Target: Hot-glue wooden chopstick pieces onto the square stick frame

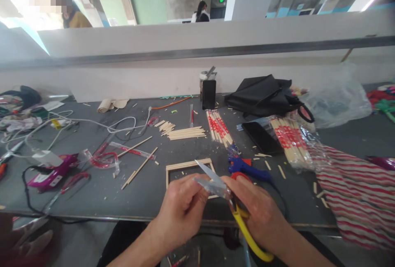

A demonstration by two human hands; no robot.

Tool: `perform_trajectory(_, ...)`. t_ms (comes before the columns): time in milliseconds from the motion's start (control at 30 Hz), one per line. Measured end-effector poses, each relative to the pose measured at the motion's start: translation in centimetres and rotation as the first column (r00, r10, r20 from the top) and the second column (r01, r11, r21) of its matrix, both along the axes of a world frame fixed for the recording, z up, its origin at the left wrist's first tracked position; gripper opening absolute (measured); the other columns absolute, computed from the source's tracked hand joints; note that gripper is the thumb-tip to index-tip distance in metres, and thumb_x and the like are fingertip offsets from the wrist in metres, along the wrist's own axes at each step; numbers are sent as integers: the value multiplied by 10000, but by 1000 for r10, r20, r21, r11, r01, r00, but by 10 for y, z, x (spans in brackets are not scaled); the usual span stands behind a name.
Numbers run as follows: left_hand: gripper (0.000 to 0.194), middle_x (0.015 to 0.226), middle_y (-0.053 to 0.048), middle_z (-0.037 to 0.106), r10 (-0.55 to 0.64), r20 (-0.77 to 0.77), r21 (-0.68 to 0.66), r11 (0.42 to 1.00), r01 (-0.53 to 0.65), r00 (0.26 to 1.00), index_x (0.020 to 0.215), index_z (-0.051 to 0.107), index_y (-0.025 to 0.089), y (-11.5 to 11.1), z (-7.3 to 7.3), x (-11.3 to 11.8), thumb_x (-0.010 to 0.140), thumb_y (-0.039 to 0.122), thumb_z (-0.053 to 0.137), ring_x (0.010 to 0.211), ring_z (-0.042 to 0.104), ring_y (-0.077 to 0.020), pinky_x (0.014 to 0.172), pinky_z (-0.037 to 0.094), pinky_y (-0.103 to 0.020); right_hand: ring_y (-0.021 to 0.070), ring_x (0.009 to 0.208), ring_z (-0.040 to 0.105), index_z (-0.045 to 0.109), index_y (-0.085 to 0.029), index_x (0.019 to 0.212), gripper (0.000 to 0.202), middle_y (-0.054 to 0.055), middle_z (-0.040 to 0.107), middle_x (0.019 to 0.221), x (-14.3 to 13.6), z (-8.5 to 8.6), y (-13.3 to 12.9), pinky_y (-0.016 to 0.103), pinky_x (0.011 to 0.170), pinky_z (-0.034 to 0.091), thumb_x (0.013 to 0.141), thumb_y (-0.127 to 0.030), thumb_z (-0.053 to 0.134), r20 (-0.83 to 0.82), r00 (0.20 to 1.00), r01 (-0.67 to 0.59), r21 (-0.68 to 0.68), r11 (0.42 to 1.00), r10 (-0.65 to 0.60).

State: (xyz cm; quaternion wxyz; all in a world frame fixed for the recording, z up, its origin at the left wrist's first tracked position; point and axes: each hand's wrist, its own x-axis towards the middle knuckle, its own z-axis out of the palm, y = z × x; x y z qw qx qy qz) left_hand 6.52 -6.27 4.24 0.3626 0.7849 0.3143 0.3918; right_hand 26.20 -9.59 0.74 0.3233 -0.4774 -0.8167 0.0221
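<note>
My right hand (259, 207) is closed round a pair of scissors (253, 234) with yellow and red handles, the blades apart and pointing up to the left. Close to the lower blade, my left hand (185, 203) is pinched; what it holds, if anything, is too small and hidden to name. Behind both hands a rectangular frame of wooden sticks (188, 162) lies on the dark table (148, 201), partly covered by the hands. A blue glue gun (251, 170) rests just beyond my right hand.
Wooden sticks (187, 133), wrapped chopsticks (290, 141), a black phone (262, 137) and a black bag (262, 94) lie farther back. At left are a purple glue gun (54, 172) and white cables (123, 126). Striped cloth (358, 193) hangs over the right edge.
</note>
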Motion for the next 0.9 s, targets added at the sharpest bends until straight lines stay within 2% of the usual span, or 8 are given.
perform_trajectory(167, 233, 723, -12, 611, 26, 18, 12, 1000, -26, 1000, 723, 569, 165, 2, 0, -1, 921, 147, 447, 632, 516, -94, 606, 387, -183, 197, 685, 631, 549, -160, 1172, 449, 63, 628, 800, 0, -2, -1, 317, 637, 554, 743, -68, 455, -5, 1000, 18, -46, 999, -18)
perform_trajectory(333, 234, 691, 0, 586, 11, 18, 13, 1000, -11, 1000, 713, 568, 167, 1, -1, 0, 920, 165, 459, 621, 514, -91, 595, 388, -180, 198, 715, 645, 549, -175, 1191, 447, 71, 645, 832, 2, -2, 0, 313, 660, 557, 767, -80, 445, 20, 1000, 19, -30, 999, -18)
perform_trajectory(467, 146, 702, 3, 598, 121, -26, 3, 993, -121, 992, 859, 591, 174, -2, -2, 1, 928, 186, 463, 601, 498, -93, 575, 379, -184, 202, 743, 650, 527, -174, 1238, 474, 67, 646, 846, 2, -3, 0, 317, 679, 556, 780, -81, 449, 9, 999, 35, -72, 997, -34)
perform_trajectory(567, 142, 702, -2, 604, 161, -39, 50, 986, -159, 986, 873, 597, 175, -3, -2, 1, 924, 173, 466, 600, 506, -97, 582, 387, -189, 196, 773, 656, 493, -198, 1294, 514, 56, 651, 869, 0, -3, -1, 307, 692, 548, 798, -69, 446, 12, 999, 40, -65, 997, -39)
perform_trajectory(633, 165, 761, -23, 641, 141, -30, 72, 988, -139, 990, 881, 611, 177, -2, -2, 2, 922, 144, 455, 646, 549, -105, 623, 410, -194, 198, 767, 651, 490, -200, 1300, 511, 55, 647, 863, -2, -3, -1, 308, 688, 544, 807, -73, 456, 19, 999, 43, -37, 998, -42)
perform_trajectory(800, 226, 852, -63, 673, 28, 12, 16, 999, -28, 1000, 920, 635, 176, -2, -7, 9, 926, 117, 417, 781, 622, -145, 734, 455, -230, 226, 872, 632, 484, -191, 1294, 506, 78, 627, 931, -5, -4, -2, 355, 770, 543, 803, -71, 488, 9, 997, 81, -54, 995, -81)
perform_trajectory(900, 196, 785, -46, 641, 82, -14, 39, 996, -81, 997, 885, 621, 166, -2, -10, 10, 925, 132, 432, 715, 591, -129, 680, 436, -213, 209, 835, 639, 497, -192, 1255, 496, 71, 638, 923, -5, -6, -2, 335, 753, 550, 785, -39, 455, -26, 997, 71, -56, 996, -72)
